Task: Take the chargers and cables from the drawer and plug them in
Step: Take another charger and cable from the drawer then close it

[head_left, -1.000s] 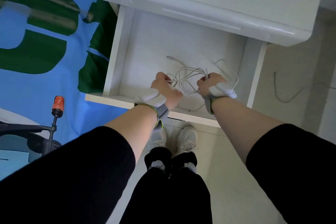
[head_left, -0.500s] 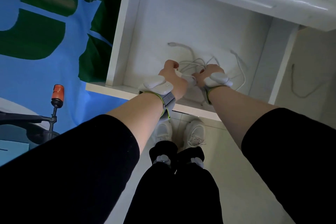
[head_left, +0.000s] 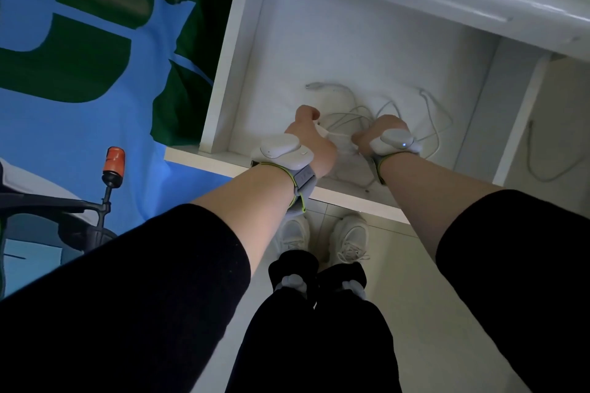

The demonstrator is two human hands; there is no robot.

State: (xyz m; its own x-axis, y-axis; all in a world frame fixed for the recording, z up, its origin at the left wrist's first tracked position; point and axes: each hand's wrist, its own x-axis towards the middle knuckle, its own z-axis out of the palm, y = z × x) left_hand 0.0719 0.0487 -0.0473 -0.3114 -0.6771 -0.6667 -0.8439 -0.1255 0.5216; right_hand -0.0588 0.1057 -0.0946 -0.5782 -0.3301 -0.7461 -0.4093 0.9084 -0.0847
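Reaching into the open drawer [head_left: 223, 73], both hands curl into the tangle of white cables [head_left: 354, 115] near its front. The left hand [head_left: 308, 137] pinches a strand; the right hand [head_left: 380, 131] clutches the loops. Light, limp and snag-prone, the cables likely lift best by their plugs.

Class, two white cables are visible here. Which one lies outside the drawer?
The lone cable on the floor, right of the drawer. The other, the tangled cable, lies inside the drawer, where the left hand and right hand are gathering it.
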